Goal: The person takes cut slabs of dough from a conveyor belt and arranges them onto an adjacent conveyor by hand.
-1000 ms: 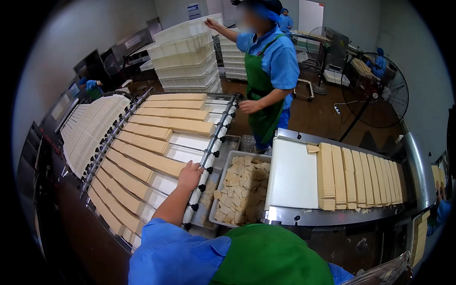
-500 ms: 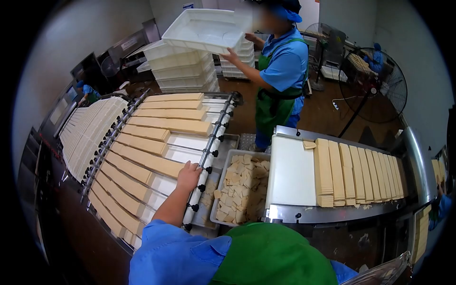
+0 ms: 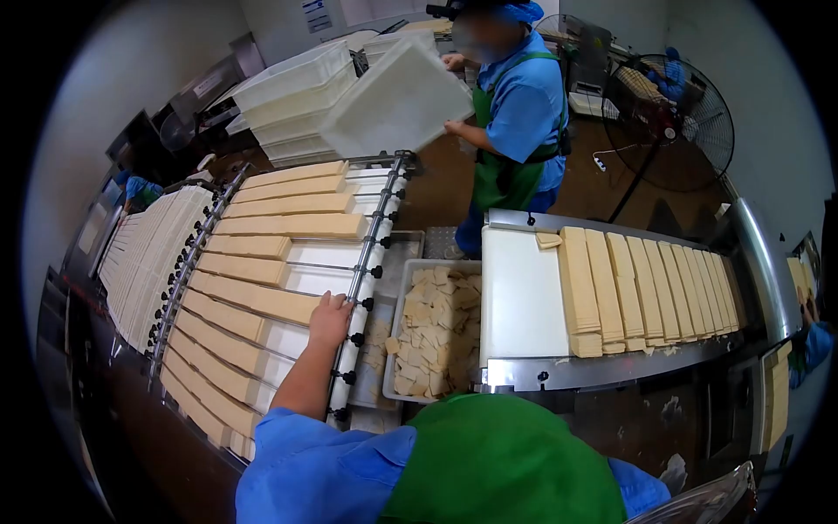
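My left hand (image 3: 329, 319) rests at the near end of a row of thin, square, tan biscuits (image 3: 249, 295) on the left conveyor. Its fingers are stretched out a little apart against the last biscuits, and it grips nothing that I can see. Other biscuit rows (image 3: 288, 225) lie alongside, parted by thin metal guide rods and ending at different points on the white belt (image 3: 323, 258). A metal rail with black knobs (image 3: 367, 304) crosses the belt just right of my hand. My right hand is out of view.
A tub of loose, broken biscuits (image 3: 432, 336) stands between the conveyors. The right conveyor (image 3: 524, 293) carries upright biscuit rows (image 3: 624, 288). Across from me, a co-worker (image 3: 524, 113) holds a white crate (image 3: 397, 105) beside stacked crates (image 3: 292, 105). A floor fan (image 3: 670, 113) stands behind.
The co-worker has lowered the white crate and tipped it so its flat underside faces me. My left hand stays at the same row's end. The whole view has shifted slightly.
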